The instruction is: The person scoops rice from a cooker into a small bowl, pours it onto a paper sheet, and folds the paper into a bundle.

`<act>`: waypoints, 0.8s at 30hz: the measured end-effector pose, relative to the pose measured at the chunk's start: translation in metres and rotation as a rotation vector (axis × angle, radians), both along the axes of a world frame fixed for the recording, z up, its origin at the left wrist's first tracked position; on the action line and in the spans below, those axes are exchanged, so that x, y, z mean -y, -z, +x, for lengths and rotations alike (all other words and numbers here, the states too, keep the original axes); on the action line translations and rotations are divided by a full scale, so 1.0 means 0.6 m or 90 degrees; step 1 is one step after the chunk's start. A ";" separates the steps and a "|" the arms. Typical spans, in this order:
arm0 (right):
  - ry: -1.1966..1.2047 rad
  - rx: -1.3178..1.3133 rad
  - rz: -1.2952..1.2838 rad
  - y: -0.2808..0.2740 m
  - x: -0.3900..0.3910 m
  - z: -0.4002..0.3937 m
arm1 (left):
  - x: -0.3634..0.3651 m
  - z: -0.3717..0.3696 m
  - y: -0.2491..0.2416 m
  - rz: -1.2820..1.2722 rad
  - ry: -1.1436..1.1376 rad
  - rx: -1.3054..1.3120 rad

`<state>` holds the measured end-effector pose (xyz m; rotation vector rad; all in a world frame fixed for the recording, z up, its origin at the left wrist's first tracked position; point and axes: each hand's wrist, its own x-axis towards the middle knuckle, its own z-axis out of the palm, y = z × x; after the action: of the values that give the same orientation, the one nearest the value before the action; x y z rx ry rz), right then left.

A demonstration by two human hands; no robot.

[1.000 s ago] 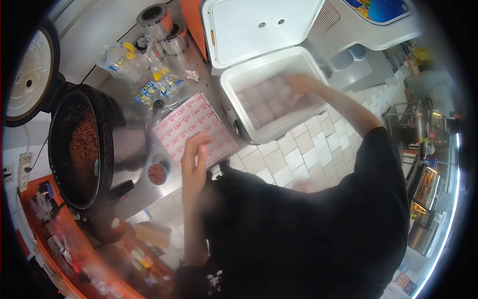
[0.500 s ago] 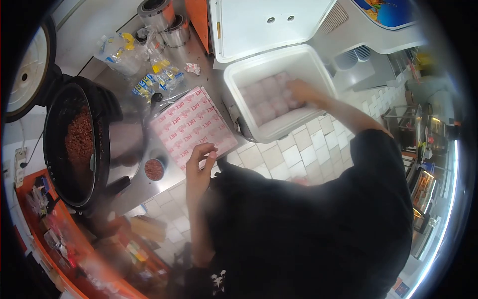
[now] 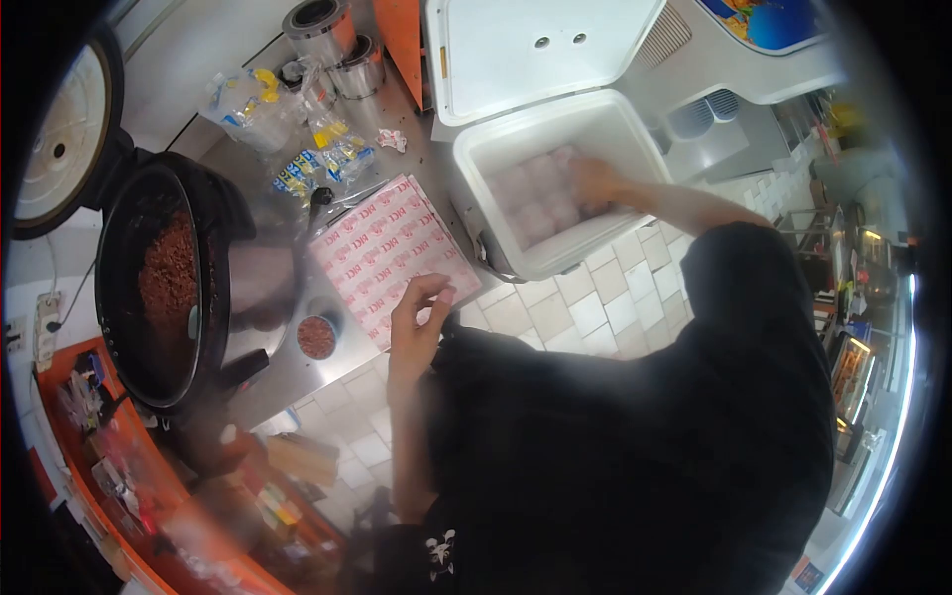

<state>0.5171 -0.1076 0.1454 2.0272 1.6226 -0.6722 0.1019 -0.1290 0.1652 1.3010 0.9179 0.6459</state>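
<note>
My right hand (image 3: pixel 599 184) reaches into an open white cooler box (image 3: pixel 476 203), at the right side of a layer of round, pale pinkish bundles (image 3: pixel 542 193). Its fingers point down among them and are blurred, so their grip does not show. In front of my body, my left hand (image 3: pixel 418 315) hovers over the lower right corner of a stack of white paper sheets with red print (image 3: pixel 392 253). Its fingers are curled and the thumb meets the index finger; whether anything thin is between them I cannot make out.
Left of the paper stands a black cooker (image 3: pixel 213 288) with its lid up and reddish-brown food (image 3: pixel 169 268) inside. A small cup of reddish food (image 3: pixel 316 337) sits beside it. Plastic packaging (image 3: pixel 327 159) and metal rolls (image 3: pixel 322 35) lie behind. The cooler's lid (image 3: pixel 535 74) stands raised.
The view has shifted slightly, so the counter items sit a little further right. My right hand stays in the cooler among the bundles. My left hand keeps its curled shape near the paper stack.
</note>
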 end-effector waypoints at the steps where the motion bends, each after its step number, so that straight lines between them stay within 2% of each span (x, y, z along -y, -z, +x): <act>1: -0.016 -0.041 0.005 0.027 -0.005 0.026 | 0.004 0.001 0.000 -0.003 -0.010 -0.009; 3: -0.040 -0.081 0.006 0.039 -0.034 0.066 | 0.001 -0.004 0.005 -0.005 -0.018 0.000; 5: 0.012 -0.145 -0.163 0.034 -0.052 0.090 | -0.005 -0.011 0.009 -0.004 -0.009 0.002; 6: 0.018 -0.146 -0.164 0.025 -0.052 0.088 | -0.008 -0.013 0.011 -0.018 -0.013 0.005; 8: -0.174 -0.098 -0.231 0.002 -0.068 0.071 | -0.013 -0.011 0.007 -0.039 -0.023 0.014; 9: -0.172 -0.099 -0.230 0.009 -0.072 0.067 | -0.015 -0.011 0.006 -0.038 -0.021 0.013; 11: -0.360 -0.030 -0.286 0.043 -0.074 0.063 | -0.015 -0.012 0.004 -0.047 -0.025 0.011; 13: -0.477 -0.034 -0.335 0.115 -0.073 0.092 | -0.014 -0.013 0.013 -0.035 -0.020 0.007; 15: -0.572 -0.095 -0.369 0.235 -0.070 0.174 | -0.012 -0.015 0.018 -0.026 -0.015 0.002; 17: -0.605 -0.160 -0.367 0.336 -0.055 0.239 | -0.010 -0.018 0.020 -0.032 -0.008 -0.007; 20: -0.434 -0.177 -0.242 0.223 -0.042 0.196 | -0.009 -0.024 0.038 -0.003 -0.019 -0.012; 22: -0.414 -0.130 -0.257 0.118 -0.057 0.117 | -0.010 -0.025 0.038 -0.007 -0.023 -0.014; 24: -0.390 -0.084 -0.270 0.087 -0.036 0.074 | -0.009 -0.023 0.035 -0.010 -0.021 -0.015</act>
<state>0.5615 -0.0861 0.0932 1.1256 1.8518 -0.8301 0.0878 -0.1234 0.1440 1.2843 0.9633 0.6492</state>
